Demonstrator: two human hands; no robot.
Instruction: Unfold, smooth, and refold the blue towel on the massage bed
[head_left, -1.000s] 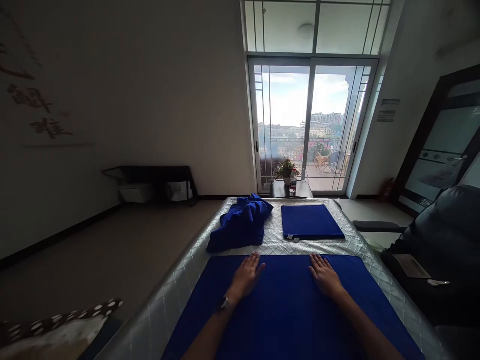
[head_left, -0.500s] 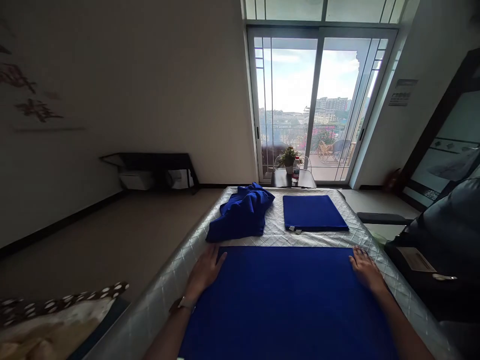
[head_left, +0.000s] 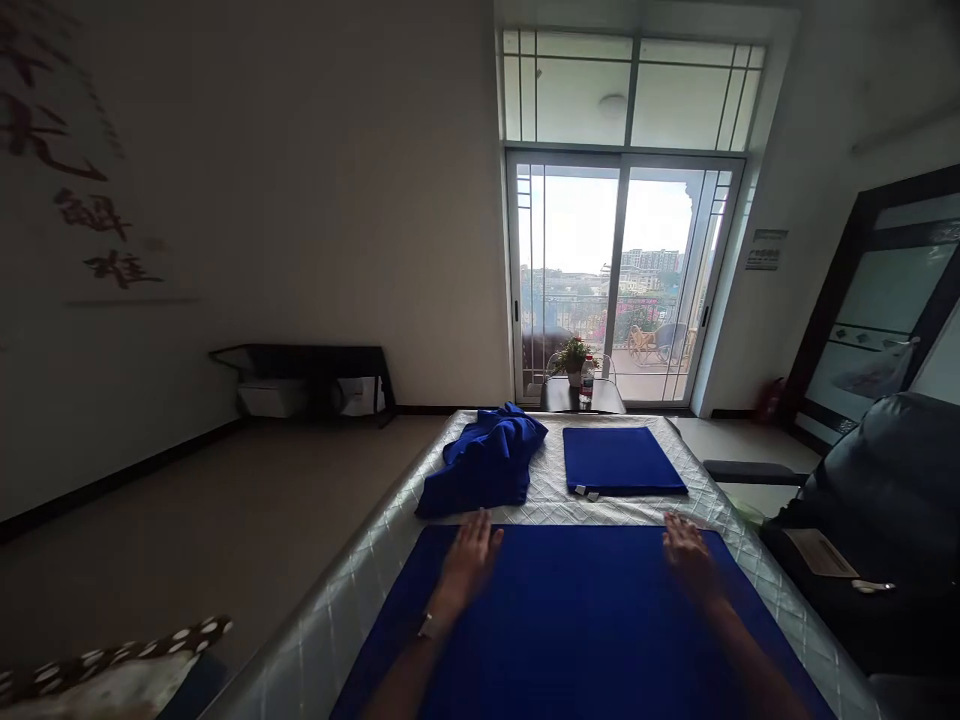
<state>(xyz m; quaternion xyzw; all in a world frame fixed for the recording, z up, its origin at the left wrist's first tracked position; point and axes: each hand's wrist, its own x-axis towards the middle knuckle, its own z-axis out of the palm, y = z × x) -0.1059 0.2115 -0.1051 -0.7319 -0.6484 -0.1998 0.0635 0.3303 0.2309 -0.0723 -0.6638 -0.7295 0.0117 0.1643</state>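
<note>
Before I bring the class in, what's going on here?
A person has both bare hands at a spread blue cloth: the left hand near its far left corner, the right hand near its far right one, fingers stretched forward. Neither hand grips anything. Beyond it on the quilted cover are two more blue pieces: a crumpled cloth to the left and a neatly flat one to the right, with small white tags at its near edge.

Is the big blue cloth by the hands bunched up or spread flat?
Spread flat: the big blue cloth lies smooth, its far edge straight.
</note>
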